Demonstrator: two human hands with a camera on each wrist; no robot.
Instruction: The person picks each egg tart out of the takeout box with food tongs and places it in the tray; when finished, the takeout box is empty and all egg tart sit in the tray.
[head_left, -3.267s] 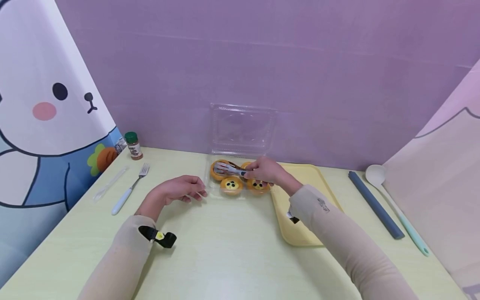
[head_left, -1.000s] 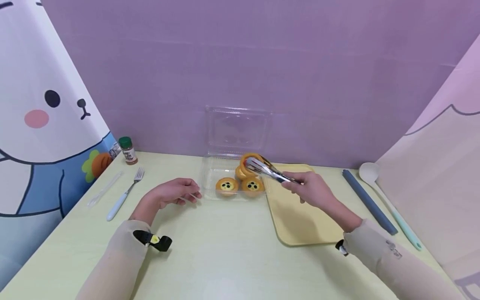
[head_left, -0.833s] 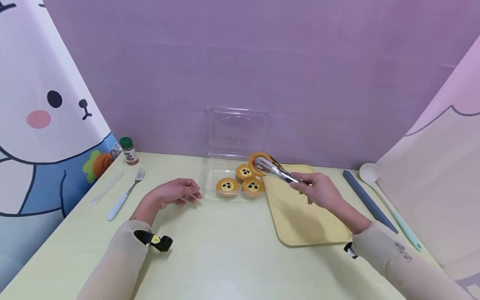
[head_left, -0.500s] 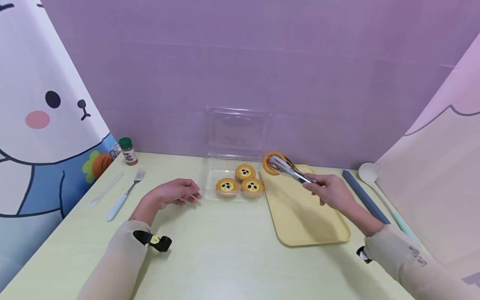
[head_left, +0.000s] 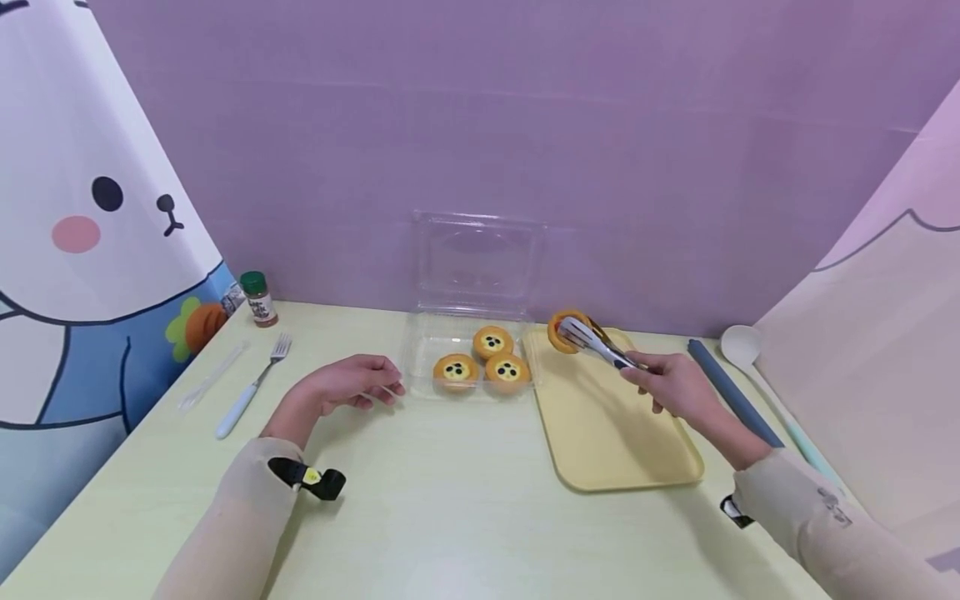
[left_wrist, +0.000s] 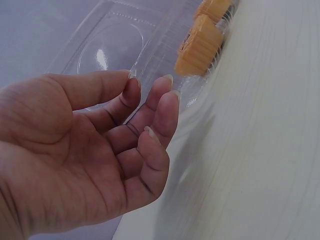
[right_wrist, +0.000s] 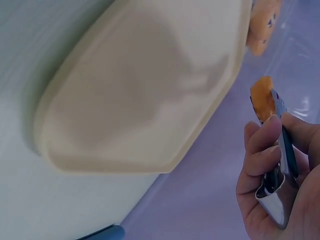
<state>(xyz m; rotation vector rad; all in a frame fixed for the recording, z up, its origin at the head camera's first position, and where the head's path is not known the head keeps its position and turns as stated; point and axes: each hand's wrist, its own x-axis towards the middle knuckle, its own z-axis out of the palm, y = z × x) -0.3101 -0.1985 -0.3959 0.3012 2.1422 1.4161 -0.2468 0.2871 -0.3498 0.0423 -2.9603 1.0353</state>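
My right hand (head_left: 675, 387) grips metal tongs (head_left: 600, 343) whose tips hold an egg tart (head_left: 566, 332) on edge, over the far left part of the yellow tray (head_left: 600, 442). The tongs' handle end shows in the right wrist view, with the tart (right_wrist: 262, 97) beyond the fingers. Beside the left wall of an open clear plastic container (head_left: 480, 258) my left hand (head_left: 356, 385) stays with loosely curled fingers. Thumb tip and index finger (left_wrist: 131, 95) come together there, overlapping the container in the left wrist view. Three more tarts (head_left: 456, 369) with dark dots sit in the container.
On the left lie a fork (head_left: 255, 390) and a clear plastic utensil (head_left: 213, 377), with a green-capped spice jar (head_left: 259, 300) behind them. A blue-grey bar (head_left: 731, 392) and a long-handled spoon (head_left: 776, 396) lie on the right. A purple wall closes the back.
The right hand has lifted one tart out of the container with the tongs and carried it right, over the tray. The left hand has stayed by the container.
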